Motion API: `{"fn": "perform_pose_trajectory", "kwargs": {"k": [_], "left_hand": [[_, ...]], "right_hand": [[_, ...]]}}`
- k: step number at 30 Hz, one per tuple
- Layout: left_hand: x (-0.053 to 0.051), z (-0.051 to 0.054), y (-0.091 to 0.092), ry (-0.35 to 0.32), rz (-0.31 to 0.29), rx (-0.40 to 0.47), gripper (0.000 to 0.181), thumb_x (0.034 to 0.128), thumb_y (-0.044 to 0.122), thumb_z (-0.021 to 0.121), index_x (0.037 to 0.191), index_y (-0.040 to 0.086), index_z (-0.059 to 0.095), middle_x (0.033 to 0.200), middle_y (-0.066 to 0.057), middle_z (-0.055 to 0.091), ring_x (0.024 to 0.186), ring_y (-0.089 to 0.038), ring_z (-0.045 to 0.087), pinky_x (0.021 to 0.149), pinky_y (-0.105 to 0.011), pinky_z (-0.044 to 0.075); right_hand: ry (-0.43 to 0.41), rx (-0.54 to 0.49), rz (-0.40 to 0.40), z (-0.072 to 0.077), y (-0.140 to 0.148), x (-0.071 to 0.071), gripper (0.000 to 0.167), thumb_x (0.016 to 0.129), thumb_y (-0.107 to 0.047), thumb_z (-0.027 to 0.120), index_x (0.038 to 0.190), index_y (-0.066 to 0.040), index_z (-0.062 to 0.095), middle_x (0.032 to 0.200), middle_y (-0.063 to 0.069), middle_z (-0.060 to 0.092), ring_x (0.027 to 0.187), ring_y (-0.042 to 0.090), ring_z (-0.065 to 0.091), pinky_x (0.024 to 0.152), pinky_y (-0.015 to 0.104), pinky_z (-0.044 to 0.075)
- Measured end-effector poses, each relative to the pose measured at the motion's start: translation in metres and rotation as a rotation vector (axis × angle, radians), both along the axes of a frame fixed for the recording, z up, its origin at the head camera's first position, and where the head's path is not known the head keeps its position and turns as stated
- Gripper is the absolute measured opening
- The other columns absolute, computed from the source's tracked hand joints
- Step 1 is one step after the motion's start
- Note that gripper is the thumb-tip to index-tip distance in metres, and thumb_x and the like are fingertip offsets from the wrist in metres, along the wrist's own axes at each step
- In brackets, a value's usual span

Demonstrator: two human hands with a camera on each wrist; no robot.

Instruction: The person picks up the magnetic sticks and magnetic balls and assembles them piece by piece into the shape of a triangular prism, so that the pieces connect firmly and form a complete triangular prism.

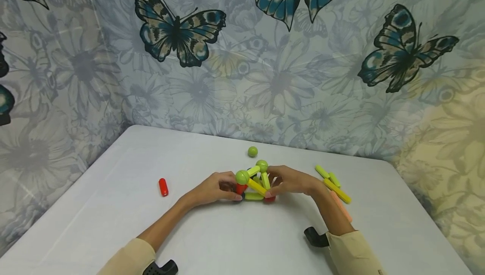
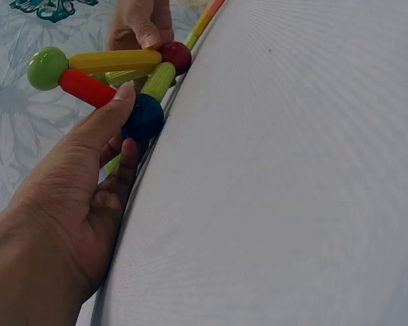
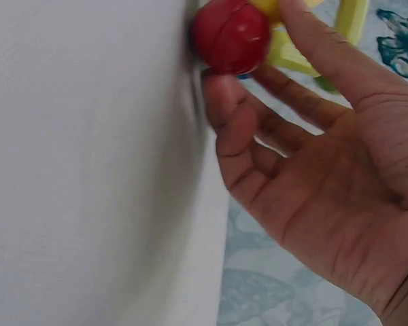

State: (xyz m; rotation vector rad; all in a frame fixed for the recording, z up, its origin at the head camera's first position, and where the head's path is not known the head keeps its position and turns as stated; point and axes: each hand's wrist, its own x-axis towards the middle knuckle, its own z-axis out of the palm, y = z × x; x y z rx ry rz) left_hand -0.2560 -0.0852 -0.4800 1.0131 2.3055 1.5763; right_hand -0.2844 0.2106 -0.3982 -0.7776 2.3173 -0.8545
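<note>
1. Head view: patterned wall [image 1: 242, 85], printed with flowers and butterflies; before it the white bench [image 1: 235, 241], smooth and matte.
2. Ball-and-rod frame [image 1: 256, 186] on the bench, directly between the two grips: right of the left hand [image 1: 216, 188], left of the right hand [image 1: 293, 180]. Roughly equal reach from both.
3. Left grip: thumb and fingers pinch the frame at the blue ball [image 2: 144, 117], its near-left low corner. Right grip: thumb and fingers close about the red ball [image 3: 232, 37], near-right low corner, thumb also against the yellow rod.
4. Yellow rod [image 2: 115, 62]: long axis slopes from the raised left green ball [image 1: 242, 177] down to the right grip. Faceted sides, plastic by the look.
5. Red rod [image 2: 86, 88]: joins that green ball to the blue ball. Shorter, lime rods elsewhere in the frame.
6. Balls: glossy, round; a seam line crosses the red one.
7. Loose, well apart from both hands: red stick [image 1: 163, 187], rounded, far left. Beyond the frame, a spare green ball [image 1: 252, 152].
</note>
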Motion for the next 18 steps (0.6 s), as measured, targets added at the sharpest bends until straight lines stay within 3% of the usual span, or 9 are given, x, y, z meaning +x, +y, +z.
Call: {"fn": "perform_pose_trajectory", "kwargs": {"k": [5, 14, 18], "left_hand": [[-0.0012, 0.0003, -0.0001, 0.01, 0.002, 0.009, 0.024, 0.0879, 0.017, 0.085, 0.11, 0.014, 0.079, 0.107, -0.005, 0.072, 0.091, -0.008, 0.063, 0.083, -0.021, 0.055], [-0.0003, 0.001, -0.0001, -0.016, 0.005, 0.001, 0.022, 0.0879, 0.016, 0.085, 0.11, 0.013, 0.08, 0.108, -0.005, 0.071, 0.093, -0.008, 0.064, 0.086, -0.021, 0.056], [0.0008, 0.0001, 0.0004, -0.019, 0.014, -0.001, 0.025, 0.0883, 0.016, 0.084, 0.113, 0.013, 0.079, 0.11, -0.005, 0.072, 0.095, -0.009, 0.065, 0.088, -0.022, 0.056]], "right_hand": [[0.02, -0.06, 0.019, -0.0064, 0.0039, -0.0068, 0.027, 0.086, -0.02, 0.086, 0.102, -0.008, 0.068, 0.095, 0.006, 0.067, 0.092, 0.022, 0.066, 0.078, 0.029, 0.053], [-0.02, -0.105, 0.027, -0.0081, 0.0026, -0.0039, 0.025, 0.083, -0.015, 0.089, 0.1, -0.006, 0.073, 0.088, -0.002, 0.068, 0.08, 0.015, 0.06, 0.072, 0.025, 0.051], [0.0, -0.125, 0.062, -0.0114, 0.002, -0.0035, 0.025, 0.083, -0.014, 0.088, 0.098, -0.006, 0.071, 0.086, -0.003, 0.066, 0.079, 0.012, 0.057, 0.073, 0.024, 0.05]]}}
